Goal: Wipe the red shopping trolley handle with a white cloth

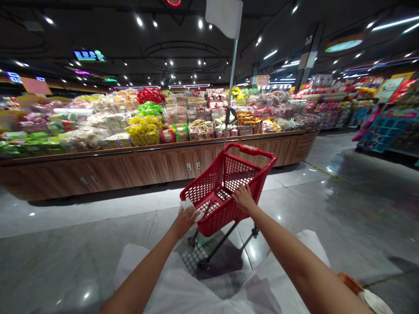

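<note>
A small red plastic shopping cart (pixel 229 183) stands on the tiled floor in front of me, its basket empty. My left hand (pixel 186 219) is closed on a crumpled white tissue or cloth (pixel 189 204) pressed against the cart's near left rim. My right hand (pixel 242 198) grips the cart's near right rim, fingers curled over the edge. A thin metal pole (pixel 230 91) rises from the cart's far end and carries a white flag (pixel 225 16) at the top.
A long wooden display counter (pixel 137 163) piled with packaged snacks runs across the view beyond the cart. More shelves of goods (pixel 330 102) and a blue rack (pixel 382 131) stand at the right. Glossy grey floor tiles (pixel 327 205) spread to the right and left.
</note>
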A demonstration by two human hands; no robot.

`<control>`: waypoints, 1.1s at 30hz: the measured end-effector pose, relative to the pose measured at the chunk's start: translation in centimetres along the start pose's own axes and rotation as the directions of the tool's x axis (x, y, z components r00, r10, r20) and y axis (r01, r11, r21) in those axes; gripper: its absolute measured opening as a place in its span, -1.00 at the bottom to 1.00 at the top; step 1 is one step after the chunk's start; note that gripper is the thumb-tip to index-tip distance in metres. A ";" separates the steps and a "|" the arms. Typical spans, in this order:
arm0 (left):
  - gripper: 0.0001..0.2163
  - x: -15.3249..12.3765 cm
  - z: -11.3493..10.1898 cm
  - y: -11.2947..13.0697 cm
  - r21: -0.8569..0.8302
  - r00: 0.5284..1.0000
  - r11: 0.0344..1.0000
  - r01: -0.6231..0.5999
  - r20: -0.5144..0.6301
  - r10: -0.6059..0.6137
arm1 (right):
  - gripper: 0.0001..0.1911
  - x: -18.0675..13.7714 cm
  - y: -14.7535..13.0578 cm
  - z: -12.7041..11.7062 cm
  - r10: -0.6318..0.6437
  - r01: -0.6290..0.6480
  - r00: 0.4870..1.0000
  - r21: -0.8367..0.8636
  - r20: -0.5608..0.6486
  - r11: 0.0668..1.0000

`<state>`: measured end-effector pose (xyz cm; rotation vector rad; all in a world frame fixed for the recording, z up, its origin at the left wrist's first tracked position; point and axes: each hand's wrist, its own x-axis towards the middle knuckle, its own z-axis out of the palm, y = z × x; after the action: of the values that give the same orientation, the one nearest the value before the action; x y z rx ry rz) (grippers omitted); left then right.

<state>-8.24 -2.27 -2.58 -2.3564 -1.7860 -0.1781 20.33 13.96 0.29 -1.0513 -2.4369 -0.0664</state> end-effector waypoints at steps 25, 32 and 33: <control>-0.78 8.1 0.3 6.8 0.077 0.998 0.995 0.065 0.008 -0.066 | -0.64 -5.9 -3.0 1.7 0.195 -0.193 0.980 0.073 -0.028 0.979; -0.79 8.8 -0.3 8.0 0.089 0.993 0.991 -0.100 0.075 0.094 | -0.59 -7.3 -0.5 1.6 0.089 -0.085 0.995 0.080 -0.047 0.993; -0.78 8.8 -0.5 7.3 0.074 0.985 0.985 -0.157 0.090 0.150 | -0.59 -7.3 0.3 1.4 0.072 -0.070 0.997 0.077 -0.032 0.995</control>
<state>1.19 3.99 -0.87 -2.4633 -1.6043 0.0145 24.26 9.63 -4.28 -1.0929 -2.3497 0.0316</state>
